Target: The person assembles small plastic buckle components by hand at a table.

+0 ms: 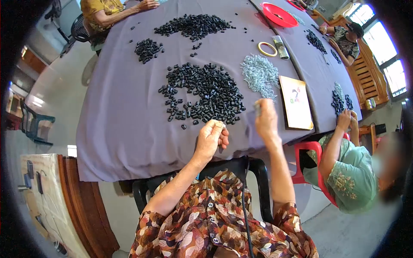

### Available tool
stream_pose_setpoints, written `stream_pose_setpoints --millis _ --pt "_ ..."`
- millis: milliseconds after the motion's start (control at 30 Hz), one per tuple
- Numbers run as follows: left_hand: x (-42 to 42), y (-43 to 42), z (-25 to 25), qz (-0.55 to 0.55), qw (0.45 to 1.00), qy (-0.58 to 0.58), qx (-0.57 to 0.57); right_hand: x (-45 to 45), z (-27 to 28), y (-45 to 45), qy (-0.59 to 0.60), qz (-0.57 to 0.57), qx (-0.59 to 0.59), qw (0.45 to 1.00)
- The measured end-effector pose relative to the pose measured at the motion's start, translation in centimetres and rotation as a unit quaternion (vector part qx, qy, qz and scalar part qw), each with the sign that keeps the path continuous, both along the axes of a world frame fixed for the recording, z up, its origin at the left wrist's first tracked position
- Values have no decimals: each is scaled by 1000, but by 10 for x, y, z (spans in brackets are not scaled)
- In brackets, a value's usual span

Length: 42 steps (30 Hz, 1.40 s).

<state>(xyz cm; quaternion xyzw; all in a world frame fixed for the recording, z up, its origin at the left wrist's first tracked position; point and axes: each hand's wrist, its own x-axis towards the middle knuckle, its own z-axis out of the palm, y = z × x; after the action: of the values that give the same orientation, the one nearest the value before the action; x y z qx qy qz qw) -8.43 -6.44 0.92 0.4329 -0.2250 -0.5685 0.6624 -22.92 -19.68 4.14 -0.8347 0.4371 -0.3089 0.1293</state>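
My left hand [211,136] is closed in a pinch at the near edge of a large pile of small black plastic pieces [206,88]. A tiny pale bit shows at its fingertips, too small to name. To the right, my right hand [267,119] is raised over the cloth and somewhat blurred, its fingers curled together. A greyish smear shows at its thumb side; what it holds cannot be made out. Just beyond that hand lies a heap of small, clear, slender pieces [260,73].
A grey cloth [116,142] covers the table. A booklet [297,103], tape roll [267,49] and red basin [279,15] lie to the right. More black piles [193,26] sit farther back. A person in green [348,172] sits at right; others sit around the table.
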Motion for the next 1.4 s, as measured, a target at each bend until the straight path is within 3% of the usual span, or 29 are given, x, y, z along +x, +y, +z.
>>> stream_pose_setpoints --millis 133,333,433,567,700,833,867,933,1067,1133,1200,1400 --pt "0 -1 2 -2 1000 6 7 -7 13 -22 -18 -40 -58 997" --pt "-1 -1 8 1 999 -28 37 16 19 54 -102 154 104 977" --pt "-4 -1 10 42 998 -37 21 29 17 78 -153 193 189 951" --pt "-3 0 7 36 998 -59 13 34 -1 76 -196 134 184 954" --pt "-1 0 8 32 998 -55 0 32 -3 70 -140 154 137 969" --pt "-2 7 17 38 999 -23 12 32 -7 72 -209 101 166 958" --pt "-1 9 20 41 999 -14 23 33 -6 73 -230 60 224 945" --pt "12 23 22 26 993 -114 3 27 -18 64 -235 61 196 950" --pt "52 44 21 116 934 -337 16 25 -22 63 -262 47 239 934" --pt "80 48 25 235 831 -504 -15 27 -23 63 -257 45 236 936" --pt "103 50 22 251 771 -585 18 28 -24 63 -259 41 235 936" --pt "111 44 19 175 696 -685 125 27 -26 65 -258 48 231 937"
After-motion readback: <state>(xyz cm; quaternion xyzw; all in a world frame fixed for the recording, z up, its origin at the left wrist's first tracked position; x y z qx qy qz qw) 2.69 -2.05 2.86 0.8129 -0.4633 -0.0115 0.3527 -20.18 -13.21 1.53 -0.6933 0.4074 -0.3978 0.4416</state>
